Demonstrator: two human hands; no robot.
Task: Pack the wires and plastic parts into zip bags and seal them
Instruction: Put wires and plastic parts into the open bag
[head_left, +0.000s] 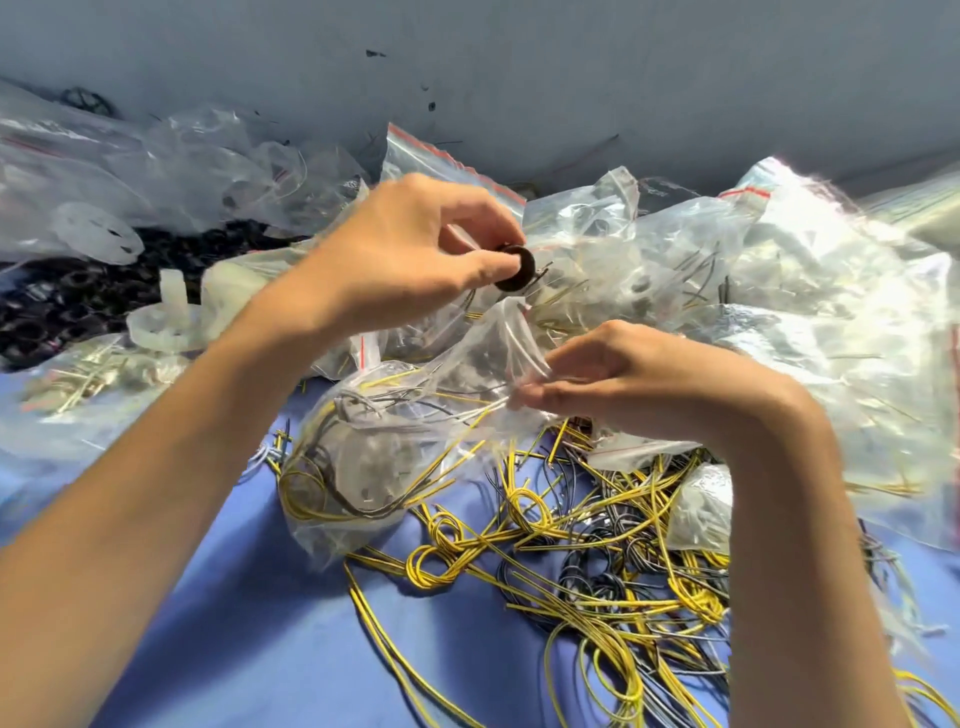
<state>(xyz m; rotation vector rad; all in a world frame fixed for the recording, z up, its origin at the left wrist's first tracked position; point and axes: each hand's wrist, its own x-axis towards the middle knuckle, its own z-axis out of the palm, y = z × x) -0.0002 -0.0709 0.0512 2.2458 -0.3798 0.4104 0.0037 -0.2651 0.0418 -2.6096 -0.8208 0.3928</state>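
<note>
Well to the left of our left hand, a heap of black rings (62, 306) and a few white plastic parts (166, 317) lie unpacked, with a filled bag (78, 384) of short wires just nearer us. Our left hand (410, 249) pinches one black ring (517, 267) between thumb and fingertips, just above the mouth of the zip bag (384, 431) that sags between our two hands onto the blue tabletop (249, 623). That bag holds coils of yellow and dark wire and what looks like a pale plastic piece; its mouth is unsealed. Our right hand (623, 384) grips the bag's upper edge, fingers curled round the film and a few wire ends. Below the right hand, a tangle of loose wires (571, 561) in yellow, black and grey sprawls over the tabletop, none of it bagged. Beyond and to the right of that hand rises a mound of packed bags (789, 312), some showing red zip strips; whether each is sealed we cannot tell. We judge the job well under way but far from done: many bags look filled, this one wants its ring and its seal, and the rings at far left and the wires under our right wrist have yet to go in
</note>
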